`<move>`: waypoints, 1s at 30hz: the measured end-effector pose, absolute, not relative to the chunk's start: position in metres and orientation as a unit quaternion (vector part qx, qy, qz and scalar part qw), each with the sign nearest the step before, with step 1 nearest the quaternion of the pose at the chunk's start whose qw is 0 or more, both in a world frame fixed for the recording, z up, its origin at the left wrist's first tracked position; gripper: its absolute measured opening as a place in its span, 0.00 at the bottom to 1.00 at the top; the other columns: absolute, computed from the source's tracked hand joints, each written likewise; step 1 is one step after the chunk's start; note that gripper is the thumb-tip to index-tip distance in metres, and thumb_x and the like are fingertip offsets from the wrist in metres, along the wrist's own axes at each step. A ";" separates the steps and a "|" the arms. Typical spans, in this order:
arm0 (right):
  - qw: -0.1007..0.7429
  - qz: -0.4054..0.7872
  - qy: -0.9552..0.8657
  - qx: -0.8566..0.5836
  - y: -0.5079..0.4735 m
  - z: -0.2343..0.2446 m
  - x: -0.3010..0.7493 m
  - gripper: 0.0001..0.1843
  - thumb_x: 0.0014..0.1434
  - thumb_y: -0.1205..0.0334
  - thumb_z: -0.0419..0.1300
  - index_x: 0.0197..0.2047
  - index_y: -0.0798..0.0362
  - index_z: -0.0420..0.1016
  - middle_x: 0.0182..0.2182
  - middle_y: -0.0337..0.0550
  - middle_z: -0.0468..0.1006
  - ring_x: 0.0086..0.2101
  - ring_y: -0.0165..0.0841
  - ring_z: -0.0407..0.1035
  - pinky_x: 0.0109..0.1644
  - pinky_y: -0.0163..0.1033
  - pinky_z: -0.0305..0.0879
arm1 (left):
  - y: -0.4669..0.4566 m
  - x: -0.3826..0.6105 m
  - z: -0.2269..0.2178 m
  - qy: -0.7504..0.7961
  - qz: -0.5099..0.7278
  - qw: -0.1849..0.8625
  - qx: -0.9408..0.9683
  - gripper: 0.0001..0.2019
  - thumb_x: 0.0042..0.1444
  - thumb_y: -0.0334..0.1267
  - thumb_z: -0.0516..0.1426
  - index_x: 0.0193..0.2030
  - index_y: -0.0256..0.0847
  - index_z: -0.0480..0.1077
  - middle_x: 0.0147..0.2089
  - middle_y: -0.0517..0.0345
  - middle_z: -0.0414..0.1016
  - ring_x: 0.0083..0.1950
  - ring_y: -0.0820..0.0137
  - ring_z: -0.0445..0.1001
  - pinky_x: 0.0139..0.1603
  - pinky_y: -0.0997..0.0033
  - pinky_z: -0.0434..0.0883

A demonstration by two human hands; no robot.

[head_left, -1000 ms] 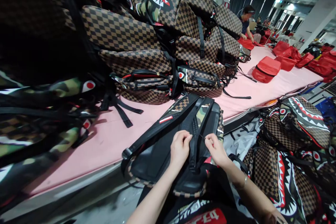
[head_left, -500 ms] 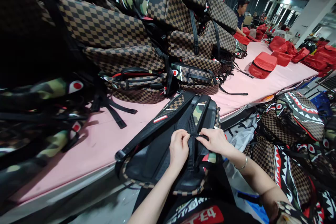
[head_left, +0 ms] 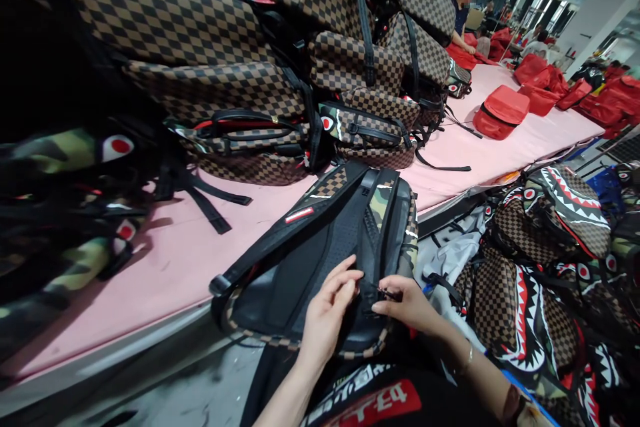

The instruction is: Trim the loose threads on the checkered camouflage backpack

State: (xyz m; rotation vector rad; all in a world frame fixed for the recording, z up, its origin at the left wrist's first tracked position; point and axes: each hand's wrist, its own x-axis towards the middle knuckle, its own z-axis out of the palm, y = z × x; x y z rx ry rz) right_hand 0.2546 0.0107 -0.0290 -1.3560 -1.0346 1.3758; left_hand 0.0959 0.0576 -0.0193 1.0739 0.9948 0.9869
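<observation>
The backpack (head_left: 320, 260) is lying back side up, half on the pink table (head_left: 165, 267); its long way is running from the hands up and away, top end far; it is black with brown checks and green camo; the left hand (head_left: 327, 313) is curling loosely on a black strap (head_left: 373, 260); the right hand (head_left: 407, 303) is pinching a small dark piece (head_left: 386, 293) just beside it; more bags (head_left: 210, 60) are piling up beyond the hands.

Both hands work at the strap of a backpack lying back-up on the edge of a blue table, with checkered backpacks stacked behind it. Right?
Not quite: the head view shows the table is pink, not blue. The rest holds: left hand and right hand at the strap of the backpack, checkered backpacks stacked behind.
</observation>
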 end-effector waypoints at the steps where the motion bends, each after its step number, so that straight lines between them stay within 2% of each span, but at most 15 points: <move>1: 0.460 0.568 -0.416 -0.541 0.007 -0.028 0.253 0.20 0.40 0.55 0.69 0.33 0.55 0.70 0.21 0.31 0.65 0.22 0.22 0.55 0.27 0.30 0.52 | 0.054 0.093 -0.022 0.440 0.415 0.620 0.499 0.14 0.50 0.48 0.59 0.37 0.41 0.75 0.60 0.48 0.63 0.55 0.59 0.66 0.50 0.64 0.67; 4: 0.474 0.596 -0.389 -0.518 0.002 -0.024 0.253 0.19 0.40 0.56 0.70 0.33 0.55 0.70 0.22 0.32 0.66 0.23 0.23 0.56 0.28 0.31 0.53 | 0.046 0.088 -0.029 0.451 0.378 0.595 0.547 0.13 0.49 0.48 0.59 0.37 0.43 0.77 0.56 0.48 0.66 0.56 0.56 0.65 0.54 0.59 0.65; 9: 0.483 0.604 -0.385 -0.504 0.002 -0.028 0.250 0.19 0.40 0.57 0.70 0.34 0.55 0.71 0.25 0.33 0.68 0.23 0.22 0.56 0.28 0.31 0.52 | 0.041 0.089 -0.030 0.464 0.387 0.583 0.542 0.12 0.44 0.46 0.62 0.35 0.43 0.76 0.55 0.49 0.64 0.52 0.59 0.69 0.48 0.62 0.71; 13: 0.487 0.576 -0.394 -0.525 0.002 -0.029 0.244 0.20 0.41 0.56 0.69 0.36 0.54 0.70 0.24 0.32 0.68 0.24 0.23 0.58 0.29 0.31 0.55 | 0.042 0.095 -0.028 0.489 0.381 0.501 0.604 0.10 0.47 0.46 0.60 0.28 0.43 0.76 0.48 0.50 0.68 0.52 0.58 0.68 0.45 0.63 0.70; 16: 0.481 0.558 -0.412 -0.536 0.000 -0.021 0.248 0.19 0.47 0.52 0.65 0.39 0.53 0.69 0.27 0.35 0.69 0.27 0.26 0.62 0.32 0.33 0.59 | 0.041 0.096 -0.030 0.500 0.385 0.486 0.605 0.10 0.49 0.46 0.57 0.27 0.42 0.75 0.47 0.49 0.69 0.52 0.58 0.68 0.48 0.62 0.67; 19: 0.459 0.497 -0.474 -0.564 -0.006 -0.005 0.261 0.15 0.57 0.51 0.57 0.44 0.53 0.67 0.26 0.35 0.69 0.26 0.26 0.63 0.30 0.31 0.58 | 0.039 0.094 -0.036 0.505 0.389 0.517 0.571 0.11 0.49 0.46 0.57 0.26 0.41 0.73 0.47 0.48 0.70 0.54 0.58 0.67 0.51 0.62 0.63; 22: 0.400 0.365 -0.603 -0.586 -0.013 0.010 0.278 0.12 0.59 0.54 0.56 0.41 0.53 0.69 0.25 0.36 0.71 0.24 0.26 0.63 0.28 0.31 0.56 | 0.037 0.093 -0.041 0.502 0.393 0.546 0.544 0.12 0.49 0.47 0.58 0.27 0.41 0.72 0.48 0.48 0.70 0.56 0.57 0.65 0.53 0.63 0.61; 26: 0.268 0.194 -0.758 -0.562 -0.015 0.021 0.294 0.11 0.62 0.56 0.52 0.40 0.52 0.71 0.26 0.40 0.75 0.24 0.27 0.65 0.29 0.33 0.53 | 0.037 0.095 -0.040 0.500 0.399 0.566 0.519 0.11 0.48 0.47 0.58 0.26 0.41 0.72 0.46 0.48 0.71 0.57 0.57 0.63 0.53 0.63 0.60; 30: 0.150 0.111 -0.819 -0.543 -0.006 0.031 0.295 0.14 0.63 0.53 0.50 0.43 0.52 0.70 0.25 0.40 0.75 0.24 0.27 0.65 0.27 0.35 0.47 | 0.037 0.098 -0.032 0.495 0.406 0.570 0.515 0.10 0.48 0.46 0.58 0.24 0.42 0.71 0.41 0.50 0.72 0.58 0.56 0.62 0.55 0.63 0.58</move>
